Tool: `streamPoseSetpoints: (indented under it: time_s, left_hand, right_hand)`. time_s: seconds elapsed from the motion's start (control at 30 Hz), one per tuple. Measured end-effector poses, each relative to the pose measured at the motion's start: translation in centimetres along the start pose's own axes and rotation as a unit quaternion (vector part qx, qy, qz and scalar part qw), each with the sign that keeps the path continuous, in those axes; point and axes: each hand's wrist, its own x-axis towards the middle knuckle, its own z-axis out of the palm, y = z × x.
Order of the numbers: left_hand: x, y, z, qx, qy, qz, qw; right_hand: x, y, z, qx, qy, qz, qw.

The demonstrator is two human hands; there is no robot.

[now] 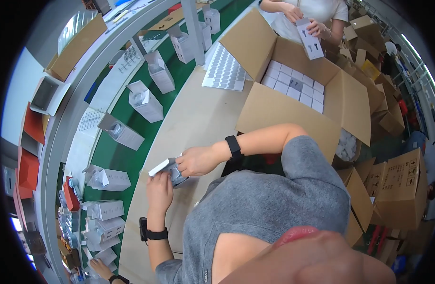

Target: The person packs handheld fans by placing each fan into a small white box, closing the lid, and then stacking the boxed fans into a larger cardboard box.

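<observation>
Apparently, the work is partway through. At far left, red trays (29, 168) line a shelf beyond a green belt (132, 161). White boxes (146, 104) stand along the belt from near to far, several with tops open and clear wrapping showing; these look unfinished. At near left, another worker's hand (101, 269) is beside the nearest ones. Right of the belt runs a beige bench (186, 104). Above its left side, the wearer's left hand (159, 189) grips a small white box (163, 166), its flap raised, so closing seems yet to be done. The right hand (196, 161) meets it from the right, fingers bent at the opening; whether they pinch anything cannot be told. Farther off lies a white sheet (224, 71) patterned in rows. Right of that, a large carton (255, 106) stands open around rows of packed boxes (281, 87); its walls rise above them, so room apparently remains. Behind it, a co-worker's hands (316, 28) hold a printed box (308, 41). Rightmost are brown cartons (402, 184).
</observation>
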Motion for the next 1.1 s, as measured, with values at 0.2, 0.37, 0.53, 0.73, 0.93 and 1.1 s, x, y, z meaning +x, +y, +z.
streamPoseSetpoints:
  time_s: [0.2,0.37,0.53,0.73,0.93,1.1]
  left_hand:
    - [1.8,0.2,0.4,0.058,-0.116,-0.003,0.992]
    - [3.4,-2.1,3.3,0.057,-0.152,-0.007,0.987]
    - [2.0,-1.2,-1.4,-0.107,-0.064,-0.068,0.990]
    - [-1.7,2.8,-4.0,-0.322,0.221,-0.153,0.908]
    - [-3.2,3.8,-3.5,-0.309,0.326,-0.146,0.882]
    - [-2.2,3.6,-3.2,-0.171,0.295,-0.151,0.928]
  right_hand:
    - [0.1,-0.3,0.9,-0.006,0.051,0.017,0.999]
    - [1.0,0.3,2.3,-0.007,0.035,0.038,0.999]
    - [0.3,-0.8,-2.3,0.040,0.097,0.062,0.993]
    - [2.9,-3.3,-7.7,0.019,0.142,0.013,0.990]
    - [4.9,-3.2,-8.0,0.088,0.171,-0.009,0.981]
    - [5.4,-0.5,-4.7,0.263,0.162,0.129,0.942]
